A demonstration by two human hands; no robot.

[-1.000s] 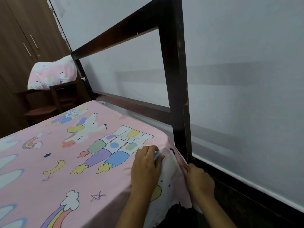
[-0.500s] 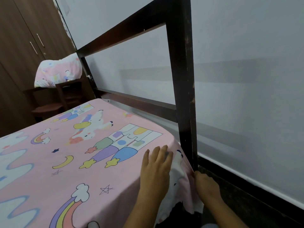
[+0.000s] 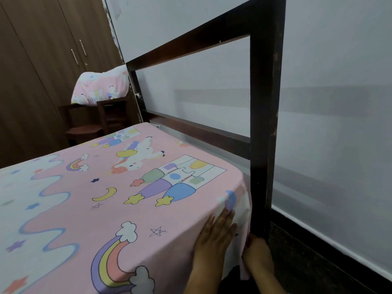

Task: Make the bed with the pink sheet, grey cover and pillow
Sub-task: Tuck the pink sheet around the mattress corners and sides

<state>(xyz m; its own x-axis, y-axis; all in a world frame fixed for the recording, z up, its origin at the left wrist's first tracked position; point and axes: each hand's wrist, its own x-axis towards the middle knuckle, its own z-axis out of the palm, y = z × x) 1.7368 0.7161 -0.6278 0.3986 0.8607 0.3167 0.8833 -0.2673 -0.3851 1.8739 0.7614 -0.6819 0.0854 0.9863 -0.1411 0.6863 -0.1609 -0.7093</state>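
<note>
1. The dark wooden bed frame (image 3: 191,46) holds the bed. Your pink sheet (image 3: 127,198), printed with rainbows, stars and a unicorn, lies spread flat over all of the top that shows and drapes over the near corner.
2. Your left hand (image 3: 214,238) lies flat on the sheet at the side of that corner. Its fingers are straight and together, pressing the cloth against the bed, and it grasps nothing.
3. Your right hand (image 3: 257,255) sits lower, right against the frame's corner post (image 3: 265,145). Its fingers are curled into the hanging edge of the sheet and grip the cloth. A loose flap of sheet hangs down between your two hands.
4. The pillow (image 3: 99,88), in a matching pink printed case, rests on top of a dark wooden stand (image 3: 104,115) past the far end of the bed. It is well apart from your hands and just beside the frame's far post.
5. Behind the stand is a brown wardrobe (image 3: 42,60) with its doors closed and two metal handles showing.
6. The corner post stands tight beside the draped corner of the sheet, on the side where your right hand works. The pale wall (image 3: 339,102) runs close behind the frame, and a dark floor (image 3: 307,262) shows below it.
</note>
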